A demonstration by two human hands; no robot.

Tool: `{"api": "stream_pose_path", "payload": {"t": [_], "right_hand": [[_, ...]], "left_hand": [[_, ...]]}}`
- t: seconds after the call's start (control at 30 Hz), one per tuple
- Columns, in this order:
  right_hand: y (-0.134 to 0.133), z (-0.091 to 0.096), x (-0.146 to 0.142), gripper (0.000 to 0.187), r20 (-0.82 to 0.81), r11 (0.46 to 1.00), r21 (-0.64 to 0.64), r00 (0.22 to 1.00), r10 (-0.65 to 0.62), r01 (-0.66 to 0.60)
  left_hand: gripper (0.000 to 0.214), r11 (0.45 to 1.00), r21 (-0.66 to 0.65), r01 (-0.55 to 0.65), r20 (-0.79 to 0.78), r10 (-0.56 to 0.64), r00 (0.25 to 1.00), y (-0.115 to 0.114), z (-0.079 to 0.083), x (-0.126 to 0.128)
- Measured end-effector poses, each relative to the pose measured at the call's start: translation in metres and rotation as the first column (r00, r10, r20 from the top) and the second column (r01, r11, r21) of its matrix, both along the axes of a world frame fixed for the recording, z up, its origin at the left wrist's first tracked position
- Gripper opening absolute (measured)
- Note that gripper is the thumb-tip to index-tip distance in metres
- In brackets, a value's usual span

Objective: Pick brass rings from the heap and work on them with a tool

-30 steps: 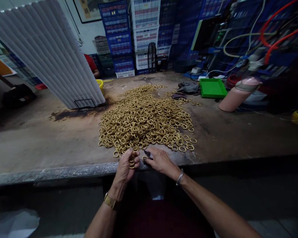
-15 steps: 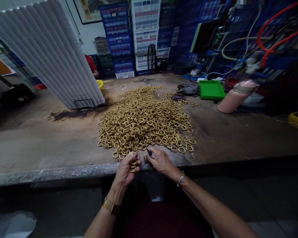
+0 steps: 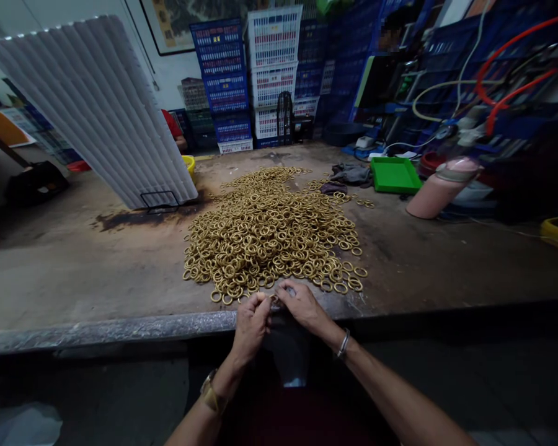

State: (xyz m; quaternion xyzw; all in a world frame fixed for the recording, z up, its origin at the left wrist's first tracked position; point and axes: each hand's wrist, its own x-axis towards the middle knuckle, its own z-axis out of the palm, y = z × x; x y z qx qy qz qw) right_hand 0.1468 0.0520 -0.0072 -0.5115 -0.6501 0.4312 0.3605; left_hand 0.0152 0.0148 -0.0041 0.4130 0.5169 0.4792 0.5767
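Note:
A large heap of brass-coloured rings (image 3: pixel 265 235) spreads over the worktable in front of me. At the table's front edge, my left hand (image 3: pixel 252 325) is closed, its thumb and forefinger pinching one ring (image 3: pixel 273 298). My right hand (image 3: pixel 303 306) meets it from the right, fingers closed around a small dark tool (image 3: pixel 291 290) that mostly hides behind them. Its tip seems to be at the ring, though contact is hard to make out. Whether more rings sit inside my left palm is hidden.
White corrugated sheets (image 3: pixel 93 111) lean in a wire stand at left. Behind the heap lie dark cloths (image 3: pixel 352 174) and a green tray (image 3: pixel 395 174). A pink bottle (image 3: pixel 439 192) stands at right. Stacked crates (image 3: pixel 273 74) rise behind, and a red-sleeved person (image 3: pixel 173 127) is partly visible.
My left hand has turned over and moved right, so the rings in its palm no longer show. Both hands have come together at one ring, and the tool is now more hidden.

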Motion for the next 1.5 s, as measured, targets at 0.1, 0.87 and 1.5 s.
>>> {"api": "stream_pose_path", "payload": {"t": [0.1,0.87,1.5], "right_hand": [[0.0,0.0,0.0,0.028,-0.073,0.991,-0.112,0.996,0.058,-0.066],[-0.01,-0.002,0.004,0.016,0.509,0.95,0.192,0.853,0.12,-0.248],[0.023,-0.014,-0.015,0.03,0.681,0.972,0.206,0.73,-0.06,-0.113]], "left_hand": [[0.027,0.999,0.034,0.022,-0.031,-0.021,0.999,-0.001,0.001,0.001],[0.034,0.997,0.019,0.07,0.065,-0.071,0.995,-0.001,0.002,0.0],[0.031,0.931,-0.302,0.204,0.514,-0.022,0.858,-0.029,-0.006,-0.006]]}}
